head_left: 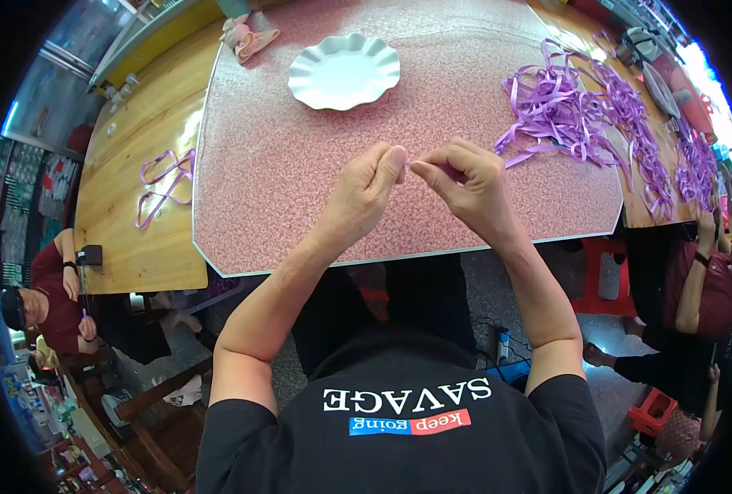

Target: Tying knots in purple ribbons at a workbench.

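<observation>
Left hand [369,188] and right hand [473,179] nearly meet, each grip pinched closed — anything held too small to tell; likely fine fingertip work, calling for steadiness.

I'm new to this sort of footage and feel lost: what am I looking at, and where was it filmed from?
There is no machine here, just a person's bare left hand and right hand. The one picture comes from a wide fisheye camera worn on that person's head, looking down, so straight edges bend near the rim.

Under the hands is a pinkish speckled surface, with wooden tabletop on either side. A white wavy-edged plate sits beyond the hands. To the right is a heap of purple ribbons; a few loose loops lie on the wood at left.

Both hands are pinched closed, fingertips almost meeting. Anything between them is too small to make out.
</observation>
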`<act>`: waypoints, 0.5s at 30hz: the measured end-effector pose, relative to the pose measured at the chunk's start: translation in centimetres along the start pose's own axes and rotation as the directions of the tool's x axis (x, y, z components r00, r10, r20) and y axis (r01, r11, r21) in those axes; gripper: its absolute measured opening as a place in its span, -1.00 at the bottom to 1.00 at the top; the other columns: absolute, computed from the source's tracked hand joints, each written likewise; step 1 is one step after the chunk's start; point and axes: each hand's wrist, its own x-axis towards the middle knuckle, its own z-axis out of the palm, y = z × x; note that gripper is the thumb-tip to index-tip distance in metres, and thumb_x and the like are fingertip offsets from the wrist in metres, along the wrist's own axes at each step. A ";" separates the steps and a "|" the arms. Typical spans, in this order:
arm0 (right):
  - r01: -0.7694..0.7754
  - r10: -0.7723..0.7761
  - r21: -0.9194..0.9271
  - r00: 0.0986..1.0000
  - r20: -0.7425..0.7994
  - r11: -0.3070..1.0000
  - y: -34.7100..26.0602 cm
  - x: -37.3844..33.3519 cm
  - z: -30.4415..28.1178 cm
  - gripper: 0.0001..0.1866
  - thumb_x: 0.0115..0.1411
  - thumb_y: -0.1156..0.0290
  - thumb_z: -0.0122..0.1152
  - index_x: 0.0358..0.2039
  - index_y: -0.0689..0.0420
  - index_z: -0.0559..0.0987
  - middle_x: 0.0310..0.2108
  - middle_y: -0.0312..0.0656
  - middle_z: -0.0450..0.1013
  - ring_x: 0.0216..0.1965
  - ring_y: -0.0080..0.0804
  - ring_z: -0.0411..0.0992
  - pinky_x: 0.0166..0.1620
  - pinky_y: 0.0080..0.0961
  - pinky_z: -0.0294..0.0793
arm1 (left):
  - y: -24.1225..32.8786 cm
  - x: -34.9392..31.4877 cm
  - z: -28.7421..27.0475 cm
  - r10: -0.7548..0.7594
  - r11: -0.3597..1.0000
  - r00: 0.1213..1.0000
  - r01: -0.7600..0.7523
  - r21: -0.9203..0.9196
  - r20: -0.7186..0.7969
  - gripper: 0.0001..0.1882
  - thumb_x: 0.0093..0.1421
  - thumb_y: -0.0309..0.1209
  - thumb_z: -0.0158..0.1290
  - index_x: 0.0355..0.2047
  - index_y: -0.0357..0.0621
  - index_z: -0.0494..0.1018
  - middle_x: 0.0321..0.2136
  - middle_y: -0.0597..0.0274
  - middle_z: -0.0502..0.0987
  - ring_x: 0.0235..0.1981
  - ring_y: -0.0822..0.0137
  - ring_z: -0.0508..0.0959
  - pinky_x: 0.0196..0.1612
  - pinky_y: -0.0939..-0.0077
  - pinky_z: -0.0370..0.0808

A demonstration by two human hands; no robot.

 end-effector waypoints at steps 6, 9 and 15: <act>-0.325 0.295 0.255 0.944 0.151 0.911 0.2 -0.3 -1.1 -0.84 0.25 0.42 0.33 -0.22 0.23 0.65 -0.49 -0.41 0.44 -0.50 -0.68 0.29 -0.47 -0.68 0.26 | 0.0 -1.1 -1.0 -0.074 0.949 0.990 0.107 -0.297 0.122 -0.75 0.46 -0.24 -0.06 -0.21 -0.17 0.41 -0.31 0.36 0.42 -0.24 0.53 0.38 -0.11 0.57 0.35; -0.458 0.386 0.507 0.889 0.247 0.730 -0.6 0.4 -2.1 -0.84 0.26 0.43 0.31 -0.19 0.21 0.63 -0.48 -0.43 0.43 -0.53 -0.72 0.25 -0.49 -0.72 0.22 | 0.3 -2.0 -1.7 -0.087 0.890 0.971 0.176 -0.420 0.222 -0.80 0.44 -0.28 -0.03 -0.18 -0.17 0.40 -0.28 0.35 0.43 -0.12 0.46 0.43 0.04 0.47 0.35; -0.523 0.451 0.744 0.829 0.330 0.416 0.6 0.1 -0.9 -0.83 0.26 0.43 0.32 -0.16 0.18 0.62 -0.48 -0.43 0.43 -0.57 -0.79 0.20 -0.53 -0.77 0.13 | 2.5 -2.9 -1.4 0.010 0.791 0.976 0.125 -0.599 0.217 -0.92 0.34 -0.39 0.10 -0.25 -0.10 0.48 -0.17 0.26 0.54 -0.08 0.41 0.46 0.06 0.42 0.35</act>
